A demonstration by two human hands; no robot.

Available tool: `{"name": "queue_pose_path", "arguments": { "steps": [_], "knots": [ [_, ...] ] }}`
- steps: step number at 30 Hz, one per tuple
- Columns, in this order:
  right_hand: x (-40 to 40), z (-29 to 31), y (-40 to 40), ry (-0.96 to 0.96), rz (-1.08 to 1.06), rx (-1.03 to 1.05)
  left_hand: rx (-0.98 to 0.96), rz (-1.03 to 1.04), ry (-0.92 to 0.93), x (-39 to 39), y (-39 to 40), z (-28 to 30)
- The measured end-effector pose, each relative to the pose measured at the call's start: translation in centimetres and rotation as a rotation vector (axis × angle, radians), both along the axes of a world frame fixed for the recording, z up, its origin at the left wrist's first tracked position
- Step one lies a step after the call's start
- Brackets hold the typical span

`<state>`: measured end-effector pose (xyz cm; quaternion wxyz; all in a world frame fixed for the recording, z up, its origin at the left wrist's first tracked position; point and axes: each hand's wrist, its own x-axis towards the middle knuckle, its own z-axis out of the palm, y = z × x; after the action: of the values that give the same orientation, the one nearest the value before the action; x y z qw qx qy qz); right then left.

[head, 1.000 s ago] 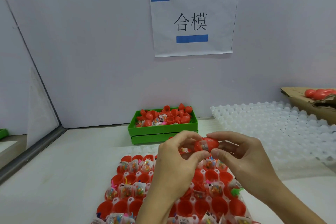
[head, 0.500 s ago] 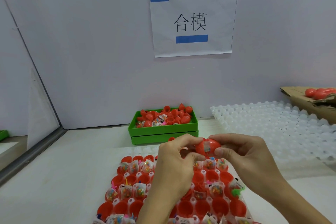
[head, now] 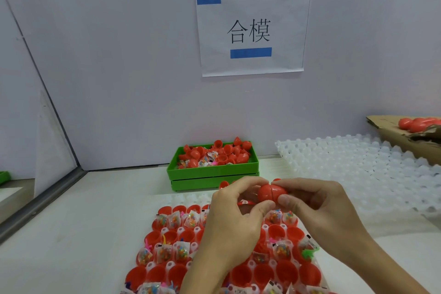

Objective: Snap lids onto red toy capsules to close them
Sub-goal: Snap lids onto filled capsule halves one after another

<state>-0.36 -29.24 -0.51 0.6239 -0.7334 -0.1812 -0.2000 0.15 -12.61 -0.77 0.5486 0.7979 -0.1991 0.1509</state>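
Both hands meet above the tray of open capsules: your left hand and right hand each pinch one end of a red capsule between thumb and fingertips. Half a second ago a packet showed through the gap; now only a thin seam is visible, so this capsule looks snapped shut. Judged from that, it can join the closed ones in the cardboard box on the surface, while many in the tray remain unlidded.

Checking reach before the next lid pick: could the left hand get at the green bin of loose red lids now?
Probably not yet: the left hand and right hand both pinch the closed red capsule. The path to the green bin looks free.
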Motion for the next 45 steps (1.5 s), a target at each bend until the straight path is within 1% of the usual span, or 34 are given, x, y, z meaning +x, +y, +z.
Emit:
{"name": "queue_pose_path", "arguments": {
  "steps": [4, 7, 11, 15, 18, 24, 32, 36, 40, 45],
  "knots": [
    [-0.2, 0.1, 0.0, 0.068, 0.09, 0.049, -0.035, -0.05, 0.024, 0.1, 0.2, 0.0],
    [-0.2, 0.1, 0.2, 0.07, 0.071, 0.017, -0.031, -0.056, 0.039, 0.3, 0.4, -0.1],
    [-0.1, 0.0, 0.2, 0.058, 0.034, -0.013, -0.142, -0.122, 0.121, 0.4, 0.3, -0.2],
    [-0.4, 0.4, 0.4, 0.049, 0.046, 0.038, -0.219, -0.157, 0.156, 0.4, 0.3, 0.0],
    [-0.4, 0.5, 0.3, 0.047, 0.049, 0.06, -0.199, -0.147, 0.135, 0.6, 0.3, -0.1],
    [-0.7, 0.9, 0.3, 0.039, 0.069, -0.005, -0.165, -0.144, 0.107, 0.6, 0.3, -0.3],
    [-0.4, 0.8, 0.1, 0.054, 0.001, -0.113, -0.162, -0.118, 0.073, 0.3, -0.1, -0.1],
    [-0.5, 0.9, 0.1, 0.04, -0.01, -0.117, -0.129, -0.135, 0.068, 0.1, -0.1, 0.1],
    [-0.4, 1.0, 0.0, 0.036, -0.003, -0.112, -0.047, -0.149, 0.031, -0.2, -0.1, 0.5],
    [-0.3, 0.7, 0.0, 0.067, 0.022, -0.101, -0.064, -0.14, 0.046, -0.3, -0.1, 0.9]
  ]
}}
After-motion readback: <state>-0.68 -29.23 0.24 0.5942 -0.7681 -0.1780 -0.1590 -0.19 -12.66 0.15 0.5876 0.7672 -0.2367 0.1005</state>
